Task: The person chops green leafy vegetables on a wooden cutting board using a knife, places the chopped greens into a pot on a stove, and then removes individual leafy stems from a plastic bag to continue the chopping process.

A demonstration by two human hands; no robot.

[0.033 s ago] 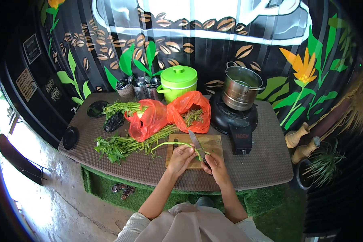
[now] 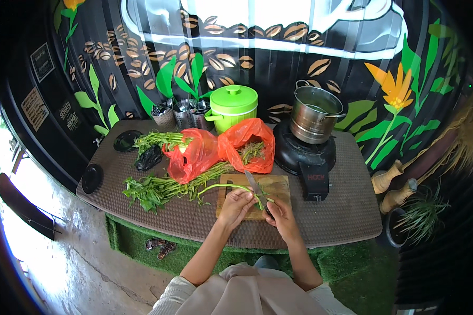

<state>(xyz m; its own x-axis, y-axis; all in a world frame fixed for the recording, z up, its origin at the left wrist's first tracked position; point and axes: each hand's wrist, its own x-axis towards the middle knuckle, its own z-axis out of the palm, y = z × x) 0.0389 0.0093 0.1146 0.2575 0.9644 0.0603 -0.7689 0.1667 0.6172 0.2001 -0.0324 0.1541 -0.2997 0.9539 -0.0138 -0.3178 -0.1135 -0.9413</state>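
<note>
Over the wooden cutting board [image 2: 279, 185], my left hand [image 2: 236, 207] pinches a long green vegetable stem [image 2: 219, 186], whose far end curves out to the left. My right hand [image 2: 284, 219] is closed around the dark handle of a knife [image 2: 252, 181]. The blade points up and away, crossing the stem close to my left fingertips. Left of the board lies a bunch of leafy greens [image 2: 157, 191] with long stems. Behind the board, an open red plastic bag [image 2: 265, 139] holds cut green pieces [image 2: 251, 150].
Another red bag [image 2: 197, 160] with greens and a small black bag [image 2: 148, 159] sit to the left. A steel pot [image 2: 312, 121] stands on a black stove [image 2: 305, 153] at right. Behind are a green lidded container [image 2: 233, 110] and utensil holders [image 2: 164, 121]. Black plates [image 2: 92, 178] lie by the table's left edge.
</note>
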